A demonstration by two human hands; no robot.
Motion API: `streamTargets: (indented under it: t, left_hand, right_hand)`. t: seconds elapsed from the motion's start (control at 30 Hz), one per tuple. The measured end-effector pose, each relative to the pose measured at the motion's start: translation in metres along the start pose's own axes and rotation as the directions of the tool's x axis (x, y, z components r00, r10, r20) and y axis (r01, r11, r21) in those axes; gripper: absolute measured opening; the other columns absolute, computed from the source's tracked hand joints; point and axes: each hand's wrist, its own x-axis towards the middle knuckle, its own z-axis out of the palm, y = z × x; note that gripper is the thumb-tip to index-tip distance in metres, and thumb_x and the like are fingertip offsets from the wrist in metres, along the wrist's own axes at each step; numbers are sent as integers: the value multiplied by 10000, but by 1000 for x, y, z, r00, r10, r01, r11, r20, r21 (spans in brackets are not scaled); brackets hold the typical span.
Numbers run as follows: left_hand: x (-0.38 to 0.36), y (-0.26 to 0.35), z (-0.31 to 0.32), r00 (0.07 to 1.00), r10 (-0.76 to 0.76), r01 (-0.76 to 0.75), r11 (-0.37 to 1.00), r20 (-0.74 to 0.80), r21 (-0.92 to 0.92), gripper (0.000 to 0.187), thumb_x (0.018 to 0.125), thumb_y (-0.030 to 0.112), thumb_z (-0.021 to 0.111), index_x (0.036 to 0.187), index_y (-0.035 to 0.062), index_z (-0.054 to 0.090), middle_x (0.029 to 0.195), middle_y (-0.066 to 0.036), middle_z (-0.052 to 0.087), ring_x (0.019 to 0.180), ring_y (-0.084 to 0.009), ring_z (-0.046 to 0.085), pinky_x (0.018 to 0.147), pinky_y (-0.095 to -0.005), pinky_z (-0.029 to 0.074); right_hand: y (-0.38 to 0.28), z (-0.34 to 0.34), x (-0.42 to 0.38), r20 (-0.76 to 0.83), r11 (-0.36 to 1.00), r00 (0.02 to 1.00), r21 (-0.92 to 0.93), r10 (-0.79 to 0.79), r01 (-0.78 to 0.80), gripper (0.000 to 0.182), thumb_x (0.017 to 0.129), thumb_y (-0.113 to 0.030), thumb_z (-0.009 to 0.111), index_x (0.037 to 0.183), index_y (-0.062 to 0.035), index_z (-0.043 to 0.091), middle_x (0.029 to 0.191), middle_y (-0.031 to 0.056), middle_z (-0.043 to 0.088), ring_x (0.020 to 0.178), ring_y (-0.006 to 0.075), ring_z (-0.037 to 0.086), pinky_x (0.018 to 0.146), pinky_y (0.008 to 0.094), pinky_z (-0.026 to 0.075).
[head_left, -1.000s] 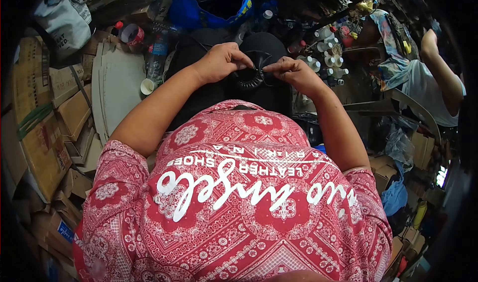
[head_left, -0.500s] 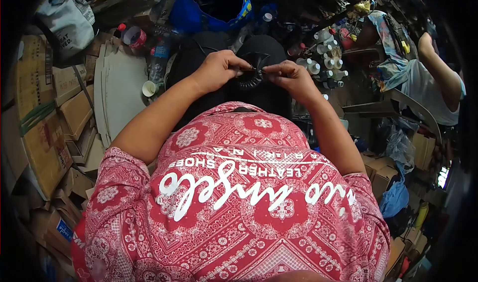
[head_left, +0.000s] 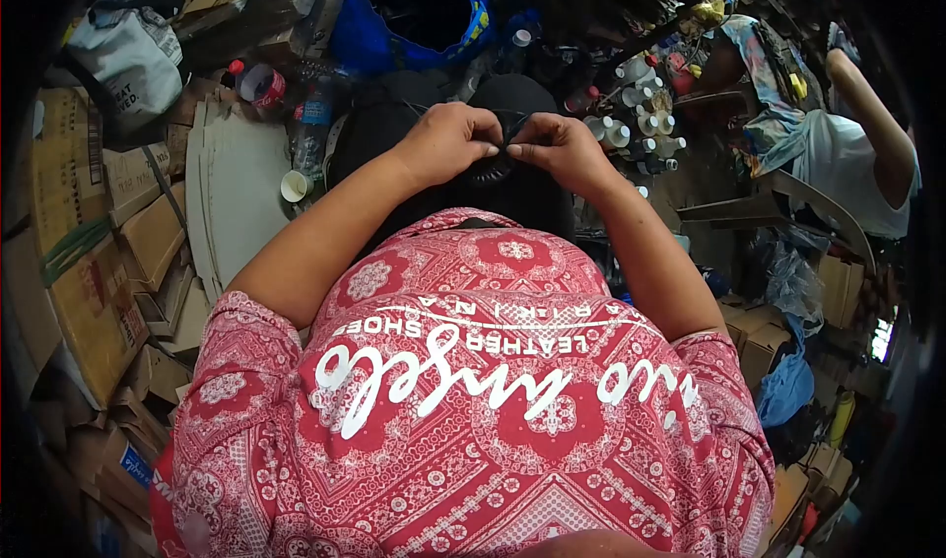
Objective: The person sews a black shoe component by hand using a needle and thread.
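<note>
In the head view, a small black piece with a ridged, gathered edge (head_left: 491, 172) rests on my lap, mostly covered by my fingers. My left hand (head_left: 451, 142) is closed in a pinch over its left side. My right hand (head_left: 562, 149) pinches just to the right, thumb and fingertips pressed together. The two sets of fingertips are nearly touching above the piece. A thin black cord (head_left: 415, 106) runs along by my left hand, and the fingers seem to grip it. Its ends and the exact grip are hidden.
A blue bag (head_left: 345, 36) stands open beyond my knees. Several bottles (head_left: 616, 132) crowd the right, near a person's arm (head_left: 872, 110). Cardboard boxes (head_left: 84, 253), a pale flat board (head_left: 232, 198) and a paper cup (head_left: 295, 186) lie at the left.
My hands have come closer together; the gap that showed a thin strand and the dark piece between them is now almost shut. The right hand moved slightly left.
</note>
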Motion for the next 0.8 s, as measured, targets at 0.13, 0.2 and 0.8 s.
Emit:
streamTargets:
  t: [0.13,0.2,0.8]
  left_hand:
    - [-7,-5,-16,990,140,-127,963,-35,237,88,735,107,702,770,48,648,771,-77,632,811,-238,572,732,-349,450]
    - [-14,-9,-23,994,105,-94,966,-37,241,85,743,103,692,784,46,646,768,-81,629,800,-238,570,723,-345,448]
    - [5,13,-10,971,97,-174,913,219,368,96,850,91,547,905,17,573,848,-182,623,843,-368,598,728,-412,464]
  right_hand:
    - [4,-9,1,0,992,993,61,-114,114,112,795,-97,710,822,-10,644,772,7,619,755,69,549,700,237,453]
    - [8,-17,-1,9,991,997,117,-72,70,107,797,-103,712,806,-21,644,783,3,614,760,70,548,714,235,450]
    - [5,-64,-3,-150,988,988,-144,33,-55,192,823,-198,690,891,-21,660,782,10,599,768,91,560,706,240,447]
